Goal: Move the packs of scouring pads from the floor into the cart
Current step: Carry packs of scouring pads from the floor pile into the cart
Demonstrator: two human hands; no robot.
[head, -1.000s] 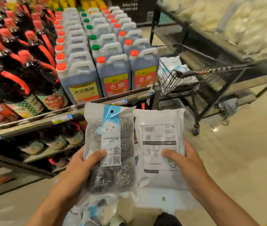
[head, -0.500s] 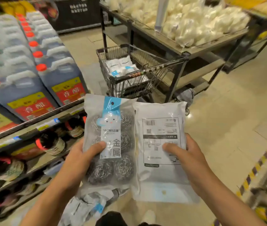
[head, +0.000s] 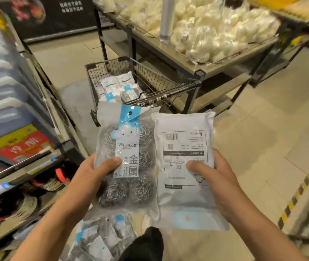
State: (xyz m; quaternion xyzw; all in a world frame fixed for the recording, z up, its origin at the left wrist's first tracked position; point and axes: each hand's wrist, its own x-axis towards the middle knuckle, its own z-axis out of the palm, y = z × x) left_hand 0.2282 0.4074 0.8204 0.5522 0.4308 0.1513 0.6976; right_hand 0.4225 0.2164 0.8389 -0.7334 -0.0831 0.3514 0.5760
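Hands hold two packs side by side over the floor point(head: 253, 147), short of the cart point(head: 168, 91). Left hand point(head: 91, 178) has its grip clamped on the front-facing pack point(head: 127, 157), steel pads showing through, thumb across the label. Right hand point(head: 219, 178) has its grip clamped on the back-facing pack point(head: 185, 166), thumb on the printed panel. Packs in the cart point(head: 119, 87) lie in its basket; loose packs on the floor point(head: 100, 240) lie below the left forearm, beside a shelf point(head: 27, 166) of bottles

left hand point(head: 91, 178) gripping front-facing scourer pack point(head: 126, 157), right hand point(head: 215, 178) gripping back-facing pack point(head: 184, 166), cart point(head: 149, 76) ahead
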